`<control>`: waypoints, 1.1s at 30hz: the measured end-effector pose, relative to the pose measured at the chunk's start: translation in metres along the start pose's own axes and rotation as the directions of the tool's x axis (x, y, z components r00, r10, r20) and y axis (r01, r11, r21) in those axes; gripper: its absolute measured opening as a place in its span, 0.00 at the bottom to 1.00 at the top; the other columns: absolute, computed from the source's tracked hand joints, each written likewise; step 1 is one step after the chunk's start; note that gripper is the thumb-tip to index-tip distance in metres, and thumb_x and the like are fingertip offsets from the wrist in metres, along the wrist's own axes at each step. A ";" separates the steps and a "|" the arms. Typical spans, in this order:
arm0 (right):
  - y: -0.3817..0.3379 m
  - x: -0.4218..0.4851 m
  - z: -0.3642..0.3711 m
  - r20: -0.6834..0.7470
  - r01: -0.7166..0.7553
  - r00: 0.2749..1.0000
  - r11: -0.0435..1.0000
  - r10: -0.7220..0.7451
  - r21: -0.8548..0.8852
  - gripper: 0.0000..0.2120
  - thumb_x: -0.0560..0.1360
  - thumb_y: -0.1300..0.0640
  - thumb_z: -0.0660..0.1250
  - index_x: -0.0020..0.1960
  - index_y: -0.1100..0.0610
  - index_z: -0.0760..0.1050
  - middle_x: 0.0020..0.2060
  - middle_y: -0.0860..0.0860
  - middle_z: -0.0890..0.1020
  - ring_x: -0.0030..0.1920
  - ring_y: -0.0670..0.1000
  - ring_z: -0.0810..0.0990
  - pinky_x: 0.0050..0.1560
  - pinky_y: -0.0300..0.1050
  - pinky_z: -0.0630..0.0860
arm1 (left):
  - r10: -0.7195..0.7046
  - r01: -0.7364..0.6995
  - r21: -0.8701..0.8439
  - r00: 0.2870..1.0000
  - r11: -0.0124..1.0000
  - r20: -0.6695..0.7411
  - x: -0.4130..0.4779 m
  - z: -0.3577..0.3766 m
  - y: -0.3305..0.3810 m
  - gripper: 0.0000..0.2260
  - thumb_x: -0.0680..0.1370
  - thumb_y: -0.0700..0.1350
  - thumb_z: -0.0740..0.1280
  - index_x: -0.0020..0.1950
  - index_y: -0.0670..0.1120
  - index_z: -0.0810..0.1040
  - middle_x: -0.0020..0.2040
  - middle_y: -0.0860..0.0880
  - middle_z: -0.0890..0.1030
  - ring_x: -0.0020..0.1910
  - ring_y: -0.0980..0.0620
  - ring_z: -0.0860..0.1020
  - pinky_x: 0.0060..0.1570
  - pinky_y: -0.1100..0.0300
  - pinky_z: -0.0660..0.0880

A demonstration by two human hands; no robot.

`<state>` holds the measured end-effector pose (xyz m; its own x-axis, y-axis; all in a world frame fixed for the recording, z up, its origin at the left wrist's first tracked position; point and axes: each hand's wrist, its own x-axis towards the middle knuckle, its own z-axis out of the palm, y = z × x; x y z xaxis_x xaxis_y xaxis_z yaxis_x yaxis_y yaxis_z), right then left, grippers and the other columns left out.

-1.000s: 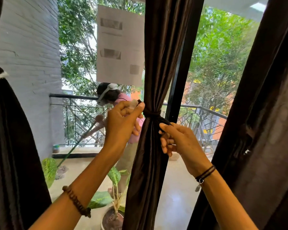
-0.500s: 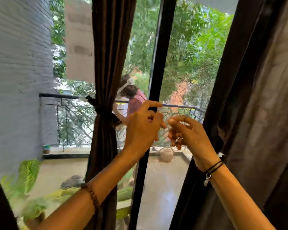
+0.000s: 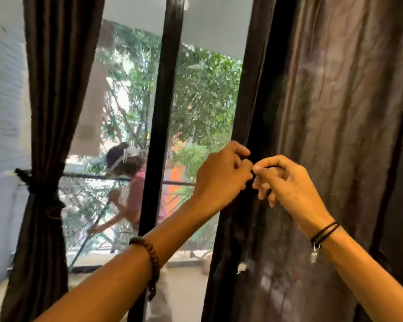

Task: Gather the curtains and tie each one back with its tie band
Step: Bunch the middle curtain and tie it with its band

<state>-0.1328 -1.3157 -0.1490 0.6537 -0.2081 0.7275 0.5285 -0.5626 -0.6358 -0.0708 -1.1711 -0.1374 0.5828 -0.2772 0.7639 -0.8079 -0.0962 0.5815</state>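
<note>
Two hands meet at the inner edge of the right curtain [image 3: 335, 135], which hangs loose in long folds and fills the right side of the view. The left hand [image 3: 221, 177] reaches across from lower left, with its fingers curled and their tips against the dark hem. The right hand [image 3: 286, 182] faces it, thumb and forefinger drawn together, and the knuckles of the two hands almost touch. Both grips are narrow. Whether either one holds cloth or a band cannot be told, because everything between the fingertips is dark.

At far left, the left curtain [image 3: 56, 89] is already gathered. Its tie band [image 3: 40, 191] cinches it at about the height of the hands, and a knotted end sticks out to the left.

A beaded bracelet [image 3: 149, 254] circles the left wrist. Thin cord bracelets [image 3: 323, 232] with a small pendant circle the right wrist.

Between the curtains stands a black window post [image 3: 158, 112]. Through the glass a person [image 3: 135, 187] in a pink top bends forward beside a balcony railing [image 3: 91, 176], with trees [image 3: 205, 94] behind them. A pale grey wall [image 3: 2, 112] lies beyond the left curtain.
</note>
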 end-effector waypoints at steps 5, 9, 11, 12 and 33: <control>-0.001 0.043 -0.056 -0.125 0.090 0.987 0.992 -0.100 -0.084 0.01 0.78 0.56 0.70 0.47 0.53 0.79 0.36 0.52 0.85 0.33 0.48 0.81 0.32 0.43 0.76 | 0.217 -0.196 0.179 0.970 0.964 -0.106 0.050 0.035 0.030 0.07 0.75 0.46 0.65 0.51 0.54 0.77 0.41 0.53 0.82 0.41 0.49 0.81 0.43 0.49 0.78; -0.003 0.080 -0.087 -0.204 0.179 0.952 0.956 -0.228 -0.231 0.02 0.77 0.54 0.71 0.46 0.51 0.80 0.39 0.44 0.85 0.41 0.44 0.83 0.45 0.40 0.78 | 0.389 -0.353 0.237 0.913 0.905 -0.124 0.090 0.048 0.052 0.08 0.76 0.44 0.66 0.55 0.48 0.76 0.51 0.49 0.79 0.51 0.46 0.79 0.50 0.47 0.77; -0.001 0.098 -0.097 -0.258 0.208 0.919 0.923 -0.297 -0.323 0.02 0.77 0.53 0.71 0.47 0.51 0.79 0.42 0.44 0.85 0.42 0.40 0.81 0.44 0.31 0.74 | 0.469 -0.396 0.361 0.872 0.844 -0.141 0.108 0.052 0.061 0.12 0.77 0.47 0.67 0.60 0.47 0.74 0.58 0.49 0.76 0.56 0.46 0.77 0.52 0.47 0.76; 0.001 0.107 -0.103 -0.282 0.209 0.901 0.900 -0.329 -0.384 0.04 0.77 0.53 0.72 0.49 0.52 0.79 0.45 0.45 0.85 0.43 0.40 0.80 0.44 0.29 0.72 | 0.500 -0.405 0.417 0.853 0.814 -0.148 0.117 0.054 0.065 0.15 0.77 0.48 0.67 0.62 0.47 0.73 0.60 0.49 0.75 0.58 0.46 0.76 0.52 0.48 0.75; 0.008 0.238 -0.129 -0.463 0.220 0.769 0.863 -0.441 -0.456 0.18 0.83 0.62 0.61 0.72 0.60 0.71 0.67 0.56 0.79 0.66 0.50 0.78 0.64 0.34 0.69 | 0.543 -0.426 0.426 0.815 0.798 -0.202 0.234 0.060 0.078 0.34 0.77 0.45 0.66 0.80 0.49 0.53 0.77 0.49 0.61 0.67 0.44 0.72 0.59 0.48 0.72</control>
<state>-0.0429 -1.4730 0.0521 0.0189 -0.2829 0.9590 0.3527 -0.8956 -0.2712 -0.0024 -1.3008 0.0699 0.0538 -0.0854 0.9949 -0.9304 -0.3661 0.0189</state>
